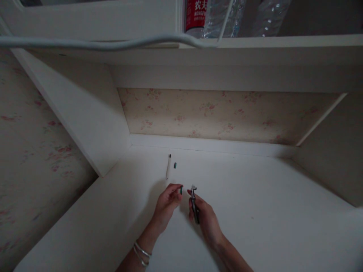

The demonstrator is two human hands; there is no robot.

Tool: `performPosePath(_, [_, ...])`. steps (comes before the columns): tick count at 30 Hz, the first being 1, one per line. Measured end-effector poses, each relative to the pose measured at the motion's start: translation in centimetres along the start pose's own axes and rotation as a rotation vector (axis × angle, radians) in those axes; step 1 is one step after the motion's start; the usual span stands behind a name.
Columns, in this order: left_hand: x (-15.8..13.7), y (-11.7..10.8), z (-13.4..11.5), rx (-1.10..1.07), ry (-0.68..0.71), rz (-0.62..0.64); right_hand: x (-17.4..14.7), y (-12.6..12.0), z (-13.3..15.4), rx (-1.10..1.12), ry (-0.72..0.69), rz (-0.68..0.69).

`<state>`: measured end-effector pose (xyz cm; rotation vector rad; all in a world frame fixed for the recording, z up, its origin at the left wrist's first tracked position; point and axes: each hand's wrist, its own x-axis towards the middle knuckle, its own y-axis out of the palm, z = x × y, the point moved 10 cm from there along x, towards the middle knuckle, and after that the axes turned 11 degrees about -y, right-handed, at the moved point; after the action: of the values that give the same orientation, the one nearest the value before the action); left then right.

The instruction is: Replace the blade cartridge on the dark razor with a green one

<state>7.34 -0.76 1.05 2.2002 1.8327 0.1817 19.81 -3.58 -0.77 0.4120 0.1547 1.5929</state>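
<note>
My left hand (167, 202), with bracelets at its wrist, pinches a small dark green stick-like piece (181, 189), perhaps a battery, between thumb and fingertips. To its right, my right hand (205, 217) is closed around a dark-handled tool (194, 207) with a silver metal head pointing away from me; its exact kind is too small to tell. The two hands are close but apart, above the white tabletop (255, 189). Beyond my left hand lie a slim white stick (168, 168) with a black tip and, beside it, a short green and black piece (175, 165).
A white side panel (82, 102) stands at the left and another panel (334, 151) at the right. Overhead runs a shelf (227, 56) bearing a red-labelled package (195, 17) and clear plastic bottles (224, 19). A white cable (113, 44) crosses the shelf front.
</note>
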Motion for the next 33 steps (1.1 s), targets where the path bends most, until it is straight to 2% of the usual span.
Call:
performPosePath(5, [-0.7,-0.5,-2.1,0.247,0.176,-0.145,1.8,-3.5,1.5,-0.583,-0.035,-0.054])
performPosePath(8, [-1.1,-0.4,-2.7,0.365,0.219,-0.202,3.4,-4.6,2.5,-1.013,-0.061,-0.004])
performPosePath(10, [-1.5,-0.3,-3.1,0.438,0.253,-0.242,4.7,-5.2,2.8,-1.181,-0.069,0.017])
performPosePath(15, [-2.6,-0.3,-4.1,0.551,0.372,-0.321,8.3,-6.4,2.8,-1.415,-0.042,-0.003])
performPosePath(21, [-3.0,-0.3,-4.0,0.564,0.397,-0.338,11.4,-7.0,1.7,-1.6,0.028,0.002])
performPosePath(27, [-2.8,0.0,-3.8,0.578,0.387,-0.315,12.6,-7.6,1.1,-1.656,0.065,-0.008])
performPosePath(33, [-2.7,-0.3,-3.7,0.563,0.371,-0.331,12.5,-7.9,1.1,-1.616,0.059,-0.024])
